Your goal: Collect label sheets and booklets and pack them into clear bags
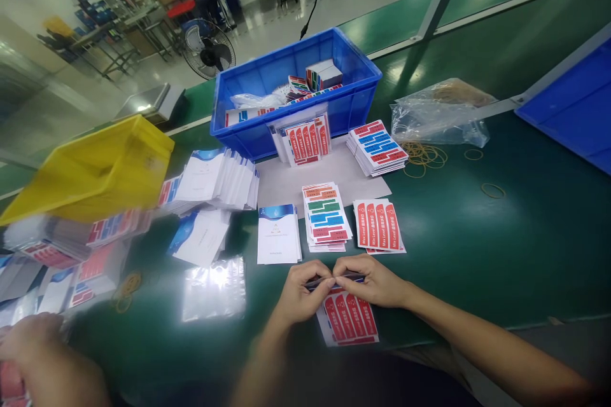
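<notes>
My left hand (305, 289) and my right hand (370, 280) meet near the table's front edge. Both pinch the top edge of a clear plastic bag of sticker sheets (351, 318), with red labels facing up. Just beyond my hands, a stack of white-and-blue leaflets (277, 235) lies left of a stack of multicoloured sticker sheets (327, 216). Red "Max Level" sticker sheets (380, 226) are fanned slightly to the right. A flat clear plastic bag (214, 289) rests on the green table left of my left hand.
A blue bin (296, 108) holds more sheets, with a filled bag (305, 140) leaning against it. Banded sheets (379, 146), rubber bands (424, 158) and plastic bags (439, 114) lie to the right. Leftward are a yellow bin (95, 172), leaflet piles (210, 178) and another person's hand (33, 343).
</notes>
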### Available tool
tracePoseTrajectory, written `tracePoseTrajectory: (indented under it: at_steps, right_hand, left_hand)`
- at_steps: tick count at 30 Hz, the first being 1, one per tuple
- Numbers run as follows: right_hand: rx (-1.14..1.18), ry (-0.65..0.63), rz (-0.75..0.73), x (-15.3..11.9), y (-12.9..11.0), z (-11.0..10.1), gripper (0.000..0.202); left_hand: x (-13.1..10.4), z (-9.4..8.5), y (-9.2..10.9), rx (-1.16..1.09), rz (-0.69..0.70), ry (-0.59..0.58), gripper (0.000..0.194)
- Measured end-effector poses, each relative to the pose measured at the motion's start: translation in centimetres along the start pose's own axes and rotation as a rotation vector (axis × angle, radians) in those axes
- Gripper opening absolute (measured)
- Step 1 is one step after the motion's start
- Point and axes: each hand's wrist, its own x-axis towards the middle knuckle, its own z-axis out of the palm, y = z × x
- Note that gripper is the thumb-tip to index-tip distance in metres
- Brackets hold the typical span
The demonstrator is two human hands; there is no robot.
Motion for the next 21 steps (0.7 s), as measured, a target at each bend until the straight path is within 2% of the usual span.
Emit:
tracePoseTrajectory:
  at_steps: [2, 5, 7, 9, 12, 14, 17, 19, 21]
  right_hand:
    - [-0.037, -0.023, 0.061, 0.1, 0.0, -0.4, 0.015]
    - [-0.123, -0.135, 0.144, 0.2, 0.2, -1.0, 0.02]
    - [-0.145, -0.182, 0.178, 0.2, 0.4, -1.3, 0.023]
    - [-0.125, -0.159, 0.202, 0.2, 0.5, -1.6, 0.033]
    - [-0.001, -0.085, 0.23, 0.5, -0.1, -2.4, 0.039]
    - [0.057, -0.005, 0.226, 1.5, -1.1, -3.6, 0.038]
    - [-0.025, 0.231, 0.156, 5.0, -3.1, -6.3, 0.036]
    - [-0.105, 0.395, 0.079, 8.4, -3.9, -8.7, 0.033]
    - [-0.14, 0.496, 0.019, 12.0, -4.2, -11.1, 0.03]
  left_hand:
    - [-0.1, -0.4, 0.0, -0.036, -0.021, 0.051, 0.016]
    - [-0.3, -1.5, -0.5, -0.094, -0.032, 0.198, 0.017]
    - [-0.5, -2.5, -0.9, -0.126, 0.008, 0.298, 0.017]
    - [-0.6, -3.7, -1.4, -0.116, 0.071, 0.424, 0.019]
    - [-0.7, -5.4, -1.9, 0.066, 0.108, 0.651, 0.026]
    - [-0.7, -6.2, -2.1, 0.225, 0.067, 0.742, 0.027]
    - [-0.6, -6.7, -2.3, 0.348, -0.021, 0.776, 0.027]
    - [-0.6, -6.7, -2.4, 0.366, -0.049, 0.763, 0.028]
    - [-0.7, -6.6, -2.3, 0.37, -0.047, 0.752, 0.028]
